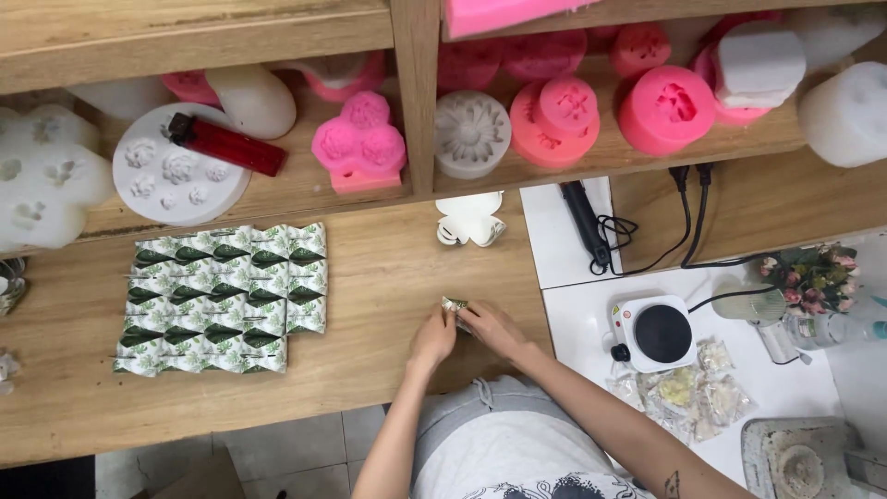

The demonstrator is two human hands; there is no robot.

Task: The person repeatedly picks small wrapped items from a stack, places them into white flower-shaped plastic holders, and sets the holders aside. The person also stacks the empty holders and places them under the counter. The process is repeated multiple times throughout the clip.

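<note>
Here both hands — left hand (432,338), right hand (492,328) — pinch a small packet (454,306), printed packets (222,298) laid well left.

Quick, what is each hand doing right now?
Left hand: fingers closed on the small packet.
Right hand: fingers closed on the same packet.

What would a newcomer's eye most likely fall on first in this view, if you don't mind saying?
Probably the pink silicone moulds crowding the wooden shelf at the top, with a red lighter lying on a white mould at left. Next, the neat block of green leaf-print packets laid in rows on the wooden table. At the centre, the left hand and right hand pinch one small packet together.
</note>
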